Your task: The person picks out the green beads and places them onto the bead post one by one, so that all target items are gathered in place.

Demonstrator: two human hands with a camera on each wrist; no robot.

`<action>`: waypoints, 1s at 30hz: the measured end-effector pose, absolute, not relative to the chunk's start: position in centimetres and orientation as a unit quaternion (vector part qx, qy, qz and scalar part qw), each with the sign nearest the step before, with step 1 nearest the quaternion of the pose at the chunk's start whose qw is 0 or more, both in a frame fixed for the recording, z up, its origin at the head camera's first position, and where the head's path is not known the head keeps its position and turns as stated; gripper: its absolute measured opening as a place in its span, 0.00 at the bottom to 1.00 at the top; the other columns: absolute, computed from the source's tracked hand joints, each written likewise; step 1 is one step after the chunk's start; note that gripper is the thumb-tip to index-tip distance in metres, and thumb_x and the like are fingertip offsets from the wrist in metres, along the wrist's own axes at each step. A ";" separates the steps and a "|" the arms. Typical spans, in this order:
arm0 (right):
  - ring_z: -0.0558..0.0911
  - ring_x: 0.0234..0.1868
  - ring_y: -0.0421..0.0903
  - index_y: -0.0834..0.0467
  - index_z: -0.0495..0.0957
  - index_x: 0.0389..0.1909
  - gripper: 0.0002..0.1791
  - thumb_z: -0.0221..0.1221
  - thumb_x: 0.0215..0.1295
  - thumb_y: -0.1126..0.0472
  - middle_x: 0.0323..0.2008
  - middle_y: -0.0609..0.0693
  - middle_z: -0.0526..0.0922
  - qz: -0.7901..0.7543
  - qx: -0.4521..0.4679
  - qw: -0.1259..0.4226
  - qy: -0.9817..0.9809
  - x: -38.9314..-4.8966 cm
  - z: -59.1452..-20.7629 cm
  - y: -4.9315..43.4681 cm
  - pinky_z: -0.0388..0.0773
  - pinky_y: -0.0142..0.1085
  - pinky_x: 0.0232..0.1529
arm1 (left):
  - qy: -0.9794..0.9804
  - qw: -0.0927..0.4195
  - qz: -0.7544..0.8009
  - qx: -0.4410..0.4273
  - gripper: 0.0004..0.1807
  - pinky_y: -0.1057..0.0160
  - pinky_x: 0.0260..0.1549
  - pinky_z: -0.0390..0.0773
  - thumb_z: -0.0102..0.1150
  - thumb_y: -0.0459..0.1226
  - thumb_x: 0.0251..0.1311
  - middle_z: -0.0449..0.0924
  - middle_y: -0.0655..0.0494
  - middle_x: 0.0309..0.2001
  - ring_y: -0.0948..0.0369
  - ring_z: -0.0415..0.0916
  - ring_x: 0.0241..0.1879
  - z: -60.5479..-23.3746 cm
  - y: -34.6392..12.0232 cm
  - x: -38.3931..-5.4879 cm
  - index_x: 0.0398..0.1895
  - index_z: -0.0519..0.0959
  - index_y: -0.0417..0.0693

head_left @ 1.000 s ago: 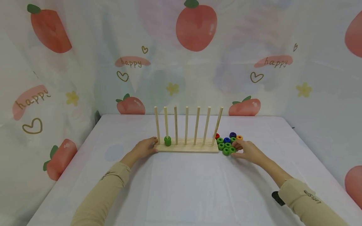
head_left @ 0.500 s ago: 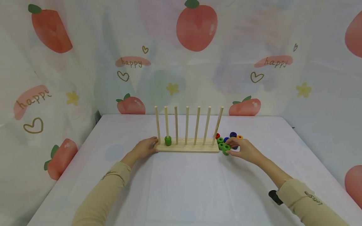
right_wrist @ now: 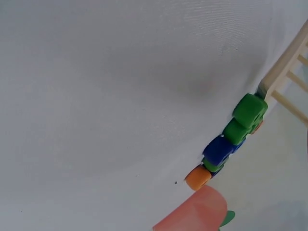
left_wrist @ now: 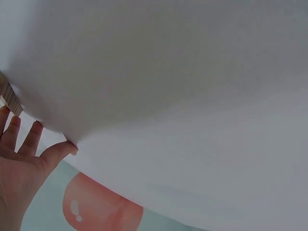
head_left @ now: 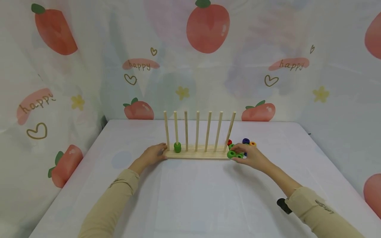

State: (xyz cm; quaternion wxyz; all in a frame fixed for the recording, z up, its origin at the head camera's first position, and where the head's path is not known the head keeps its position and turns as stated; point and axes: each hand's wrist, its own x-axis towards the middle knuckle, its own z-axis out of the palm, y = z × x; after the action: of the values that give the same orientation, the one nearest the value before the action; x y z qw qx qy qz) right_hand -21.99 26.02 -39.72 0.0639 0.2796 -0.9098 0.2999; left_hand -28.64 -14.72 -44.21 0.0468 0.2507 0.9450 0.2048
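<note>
A wooden peg stand (head_left: 196, 155) with several upright pegs rests on the table. Green beads (head_left: 177, 147) sit at the foot of its second peg from the left. My left hand (head_left: 152, 154) grips the stand's left end, fingers toward the back and thumb toward the front; its spread fingers also show in the left wrist view. Beyond the stand's right end, my right hand (head_left: 251, 157) pinches a green bead (head_left: 231, 154) between thumb and fingers, its hole facing the head camera. The right wrist view does not show this hand.
Behind and below my right hand lie loose beads, among them a red bead (head_left: 230, 142), a dark blue bead (head_left: 245, 141) and an orange bead (head_left: 252, 144). In the right wrist view they bunch near the stand's end. A patterned cloth (head_left: 205, 82) rises behind the table.
My right hand has taken a green bead from the near side of the pile and carried it left toward the stand's right end. My left hand has stayed at the stand.
</note>
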 end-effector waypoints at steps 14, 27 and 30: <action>0.84 0.40 0.52 0.65 0.78 0.44 0.17 0.67 0.54 0.66 0.40 0.57 0.85 0.319 0.313 0.079 -0.891 -22.8 -39.2 23.7 0.80 0.50 0.43 | 0.944 0.044 0.199 0.258 0.30 0.44 0.61 0.65 0.59 0.41 0.61 0.64 0.36 0.66 0.40 0.64 0.64 -44.0 -14.7 -28.5 0.62 0.69 0.32; 0.84 0.39 0.49 0.64 0.79 0.45 0.17 0.67 0.54 0.64 0.39 0.55 0.86 0.317 0.335 0.082 -0.883 -23.0 -39.0 21.3 0.80 0.49 0.45 | 0.945 0.038 0.194 0.261 0.29 0.44 0.61 0.66 0.59 0.42 0.60 0.66 0.36 0.65 0.40 0.65 0.63 -43.9 -14.5 -28.3 0.61 0.70 0.33; 0.83 0.40 0.49 0.64 0.79 0.45 0.17 0.67 0.55 0.64 0.39 0.54 0.86 0.318 0.335 0.069 -0.885 -22.9 -38.8 20.9 0.79 0.50 0.46 | 0.947 0.042 0.193 0.252 0.29 0.44 0.60 0.66 0.59 0.42 0.61 0.66 0.37 0.65 0.40 0.65 0.62 -43.8 -14.4 -28.3 0.61 0.70 0.33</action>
State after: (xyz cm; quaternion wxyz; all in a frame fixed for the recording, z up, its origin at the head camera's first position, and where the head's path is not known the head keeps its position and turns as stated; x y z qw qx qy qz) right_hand -22.90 20.86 -38.85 0.0686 0.3347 -0.8845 0.3176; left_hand -28.29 -14.43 -43.79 0.0422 0.2520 0.9474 0.1929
